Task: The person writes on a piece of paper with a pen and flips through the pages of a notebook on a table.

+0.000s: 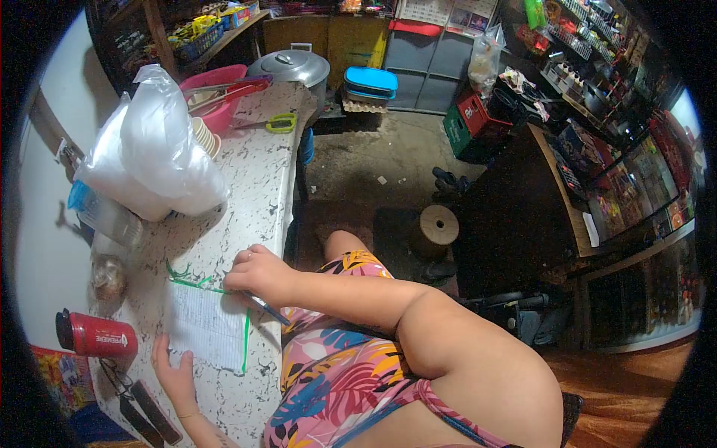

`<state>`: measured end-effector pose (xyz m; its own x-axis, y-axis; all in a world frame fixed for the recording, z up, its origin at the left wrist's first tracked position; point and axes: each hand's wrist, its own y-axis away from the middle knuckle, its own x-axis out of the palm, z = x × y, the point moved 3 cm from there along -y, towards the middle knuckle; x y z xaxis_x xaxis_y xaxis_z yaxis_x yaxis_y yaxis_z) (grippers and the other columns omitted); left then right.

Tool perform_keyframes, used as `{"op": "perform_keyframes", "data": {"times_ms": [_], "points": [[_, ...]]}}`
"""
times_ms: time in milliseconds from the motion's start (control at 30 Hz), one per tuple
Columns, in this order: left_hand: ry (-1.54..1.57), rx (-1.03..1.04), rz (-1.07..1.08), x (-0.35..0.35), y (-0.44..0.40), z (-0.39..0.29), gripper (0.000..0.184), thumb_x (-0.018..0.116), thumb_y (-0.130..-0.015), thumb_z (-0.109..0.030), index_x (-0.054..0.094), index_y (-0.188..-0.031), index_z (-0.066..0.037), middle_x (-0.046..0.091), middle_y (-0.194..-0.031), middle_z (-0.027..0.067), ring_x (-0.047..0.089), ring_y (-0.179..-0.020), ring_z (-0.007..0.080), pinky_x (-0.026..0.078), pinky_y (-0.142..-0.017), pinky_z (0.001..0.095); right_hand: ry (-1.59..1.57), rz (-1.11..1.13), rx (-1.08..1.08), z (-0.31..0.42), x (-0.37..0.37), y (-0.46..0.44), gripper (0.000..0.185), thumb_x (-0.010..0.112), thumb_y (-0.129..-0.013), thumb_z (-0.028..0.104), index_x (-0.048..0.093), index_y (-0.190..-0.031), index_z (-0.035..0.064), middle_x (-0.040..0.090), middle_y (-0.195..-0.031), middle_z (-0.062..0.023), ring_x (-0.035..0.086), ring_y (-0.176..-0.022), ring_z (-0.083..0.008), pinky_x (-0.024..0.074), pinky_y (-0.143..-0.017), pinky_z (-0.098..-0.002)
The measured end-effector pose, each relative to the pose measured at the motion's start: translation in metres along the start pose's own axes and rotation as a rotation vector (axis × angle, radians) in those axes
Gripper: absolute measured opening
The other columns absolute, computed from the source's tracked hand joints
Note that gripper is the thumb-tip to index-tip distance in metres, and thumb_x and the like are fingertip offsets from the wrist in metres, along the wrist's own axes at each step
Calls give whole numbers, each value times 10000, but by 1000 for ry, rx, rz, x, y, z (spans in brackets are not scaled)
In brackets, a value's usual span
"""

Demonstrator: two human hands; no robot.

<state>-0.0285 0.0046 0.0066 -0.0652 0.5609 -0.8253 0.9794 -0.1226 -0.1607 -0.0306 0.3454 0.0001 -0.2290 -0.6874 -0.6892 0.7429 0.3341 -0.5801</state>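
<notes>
A lined sheet of paper (209, 322) with writing on it and a green edge lies on the white, worn tabletop (250, 194). My left hand (176, 377) rests at the sheet's near left edge, thumb and fingers apart. My right hand (258, 275) is by the sheet's far right corner, fingers curled round a dark pen (267, 308) whose shaft slants out beneath the palm. The fingertips are partly hidden. Tangled green strands (190, 278) lie along the sheet's top edge.
Left of the paper stand a red mug (101, 334) and a black strap-like item (146, 407). Farther up are white plastic bags (160, 149), paper cups (205, 138), a pink basin (216, 112) and green-handled scissors (280, 123). A large lidded pot (293, 67) stands beyond the table.
</notes>
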Motion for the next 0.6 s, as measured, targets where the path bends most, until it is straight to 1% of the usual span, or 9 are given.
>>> {"op": "perform_keyframes", "data": {"times_ms": [267, 600], "points": [[9, 8, 0, 0, 0, -1, 627, 742, -740, 52, 558, -1337, 2, 517, -1426, 167, 455, -1338, 333, 355, -1144, 410, -7, -3, -2, 1, -1, 0, 158, 648, -793, 247, 648, -944, 200, 665, -862, 35, 604, -966, -232, 406, -846, -424], [-5, 0, 10, 0, 0, -3, 634, 739, -750, 60, 545, -1350, -3, 498, -1436, 161, 461, -1334, 320, 402, -1117, 400, -3, 17, 3, 2, -3, 0, 166, 654, -787, 253, 648, -944, 198, 662, -862, 31, 600, -968, -237, 404, -840, -425]]}}
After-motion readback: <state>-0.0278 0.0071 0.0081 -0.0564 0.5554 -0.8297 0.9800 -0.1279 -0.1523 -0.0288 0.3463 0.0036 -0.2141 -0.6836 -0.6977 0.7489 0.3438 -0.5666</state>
